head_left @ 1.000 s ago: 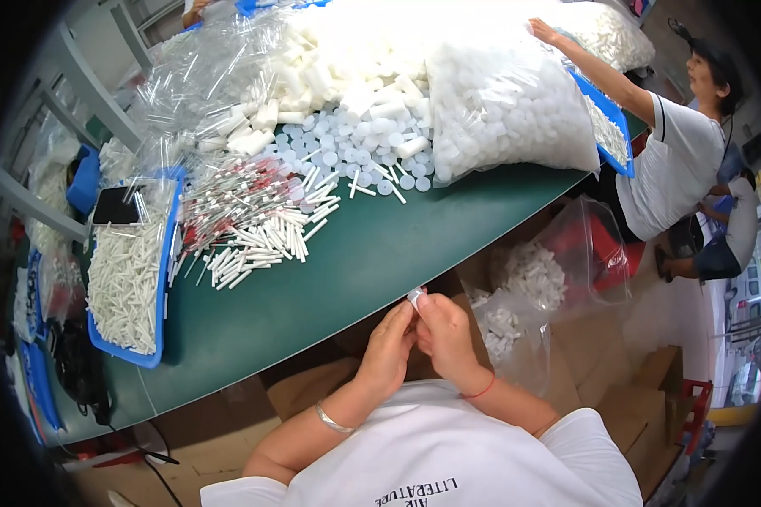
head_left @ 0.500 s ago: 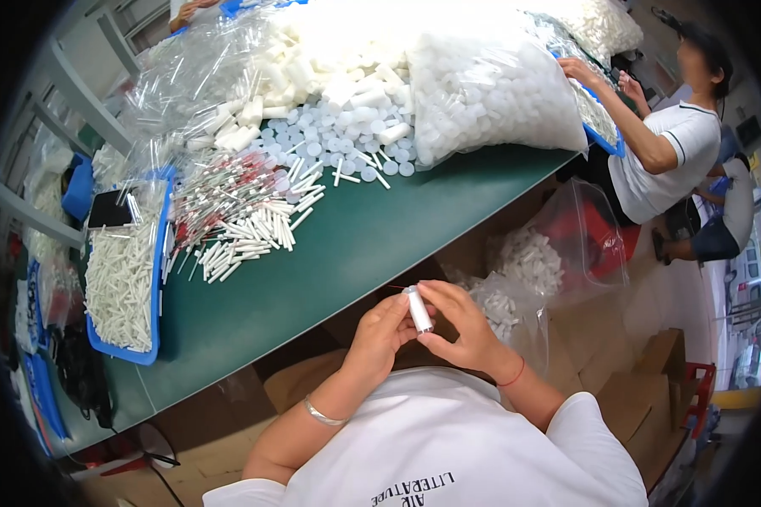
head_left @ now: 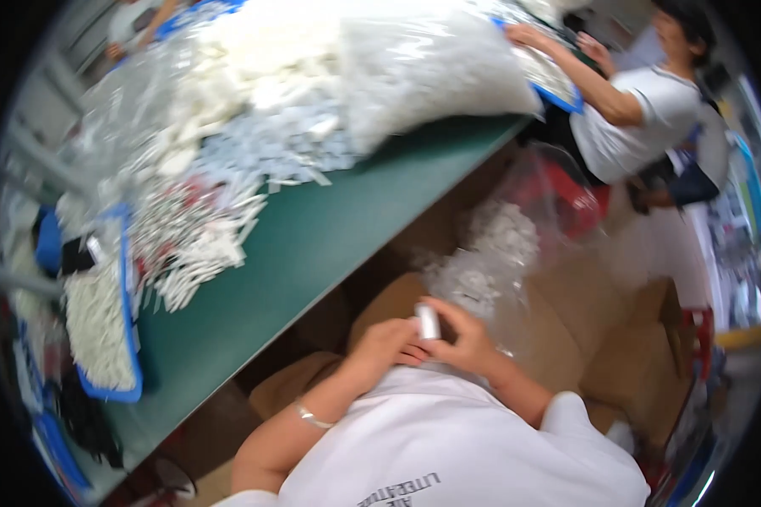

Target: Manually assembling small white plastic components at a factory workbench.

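Note:
Close in front of my white shirt, my right hand (head_left: pixel 465 340) pinches a short white cylinder (head_left: pixel 429 322) between thumb and forefinger, the cylinder nearly upright. My left hand (head_left: pixel 387 345) is right against its left side, fingers curled in and closed. What the left fingers hold, if anything, is hidden and smeared by motion. Beyond them is the green table (head_left: pixel 304 245), bearing a heap of thin white sticks (head_left: pixel 199 245), some with red parts. Behind that heap are translucent whitish discs (head_left: pixel 279 144) and thicker cream-white cylinders (head_left: pixel 254 55).
A large clear bag of whitish pieces (head_left: pixel 431 68) lies at the table's far side. A blue tray of white sticks (head_left: pixel 101 329) stands at left. Clear bags of white pieces (head_left: pixel 473 279) and cardboard boxes (head_left: pixel 634 363) are below right. A co-worker (head_left: pixel 630 110) sits at far right.
The whole view has shifted and blurred, with the table contents moving left. The cylinder has come away from the left fingertips somewhat and stays in my right hand; both hands sit lower.

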`<state>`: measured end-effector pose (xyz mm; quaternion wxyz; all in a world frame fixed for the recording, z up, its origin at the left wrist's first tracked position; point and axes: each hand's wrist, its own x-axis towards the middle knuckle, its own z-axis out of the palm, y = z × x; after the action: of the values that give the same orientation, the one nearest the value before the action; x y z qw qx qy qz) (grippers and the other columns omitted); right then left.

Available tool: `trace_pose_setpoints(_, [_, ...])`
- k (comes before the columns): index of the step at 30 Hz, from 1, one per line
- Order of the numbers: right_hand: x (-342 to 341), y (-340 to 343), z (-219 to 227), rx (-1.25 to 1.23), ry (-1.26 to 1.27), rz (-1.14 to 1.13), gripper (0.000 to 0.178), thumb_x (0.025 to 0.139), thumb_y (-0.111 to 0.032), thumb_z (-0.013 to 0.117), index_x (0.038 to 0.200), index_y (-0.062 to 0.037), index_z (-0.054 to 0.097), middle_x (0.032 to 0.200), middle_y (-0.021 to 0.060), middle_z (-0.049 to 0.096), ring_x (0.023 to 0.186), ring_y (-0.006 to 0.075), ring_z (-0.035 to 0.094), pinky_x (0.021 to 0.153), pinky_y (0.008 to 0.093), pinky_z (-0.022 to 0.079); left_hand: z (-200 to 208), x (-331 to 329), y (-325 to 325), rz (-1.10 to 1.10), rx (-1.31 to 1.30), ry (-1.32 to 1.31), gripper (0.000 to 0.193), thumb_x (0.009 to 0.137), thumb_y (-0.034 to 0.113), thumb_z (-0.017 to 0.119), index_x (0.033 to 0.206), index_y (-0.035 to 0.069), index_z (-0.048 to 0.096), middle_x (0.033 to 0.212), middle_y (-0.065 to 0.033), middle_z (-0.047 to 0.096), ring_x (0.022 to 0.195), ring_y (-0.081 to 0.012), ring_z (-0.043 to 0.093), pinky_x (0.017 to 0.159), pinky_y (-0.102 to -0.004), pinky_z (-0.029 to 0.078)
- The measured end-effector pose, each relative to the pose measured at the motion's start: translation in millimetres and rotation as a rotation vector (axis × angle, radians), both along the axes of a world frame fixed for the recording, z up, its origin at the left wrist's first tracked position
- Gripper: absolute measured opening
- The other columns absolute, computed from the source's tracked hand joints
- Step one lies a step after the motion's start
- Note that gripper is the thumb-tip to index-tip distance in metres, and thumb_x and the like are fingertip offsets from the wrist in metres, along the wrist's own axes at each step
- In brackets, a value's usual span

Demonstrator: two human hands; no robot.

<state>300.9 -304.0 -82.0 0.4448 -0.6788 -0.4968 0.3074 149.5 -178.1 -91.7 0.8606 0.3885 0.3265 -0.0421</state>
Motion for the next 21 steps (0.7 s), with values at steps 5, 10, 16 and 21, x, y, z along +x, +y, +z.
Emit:
trace_pose_setpoints(5, [58.5, -73.4, -57.3, -0.380, 0.110, -0.290, 0.072, 0.081, -0.018, 0.074, 0.141, 0.0018, 0.040, 0.123, 0.0186, 0.059, 0.112, 0.0226, 0.058, 0.094, 0.0333, 0.046, 44.3, -9.2, 7.8, -0.043, 0.733, -0.151, 0.028, 0.096, 0.022, 0.058, 0.113, 0.001, 0.064, 0.096, -0.0098, 0.068, 0.081, -0.0137, 0.063, 0.075, -0.0269, 0.051])
trace_pose_setpoints(10, [93.2, -59.0, -32.7, -0.437, -0.101, -0.302, 0.049, 0.083, -0.016, 0.072, 0.125, 0.0025, 0.056, 0.108, 0.0186, 0.064, 0.094, 0.0224, 0.063, 0.083, 0.0323, 0.050, 91.4, -69.5, 57.8, 0.340, 1.360, -0.089, 0.010, 0.086, 0.009, 0.066, 0.094, 0.003, 0.067, 0.084, -0.0112, 0.064, 0.068, -0.0249, 0.062, 0.062, -0.0334, 0.050])
trace_pose_setpoints(16, [28.7, 120.4, 76.7, 0.287, -0.274, 0.093, 0.010, 0.085, -0.004, 0.065, 0.095, 0.0002, 0.065, 0.091, 0.0103, 0.065, 0.078, 0.0166, 0.062, 0.069, 0.0279, 0.049, 74.9, -94.9, 120.1, 0.378, 1.967, 0.264, 0.018, 0.080, 0.007, 0.069, 0.097, 0.003, 0.065, 0.094, -0.0093, 0.057, 0.084, -0.0286, 0.058, 0.072, -0.0371, 0.049])
trace_pose_setpoints(21, [-32.4, 251.7, 101.6, 0.517, -0.419, 0.424, 0.009, 0.083, -0.004, 0.067, 0.091, 0.0005, 0.066, 0.088, 0.0118, 0.064, 0.077, 0.0248, 0.062, 0.070, 0.0314, 0.050, 66.6, -76.6, 137.0, 0.208, 2.165, 0.406, 0.014, 0.078, 0.011, 0.067, 0.087, 0.004, 0.060, 0.083, -0.0100, 0.050, 0.078, -0.0264, 0.054, 0.066, -0.0378, 0.047])
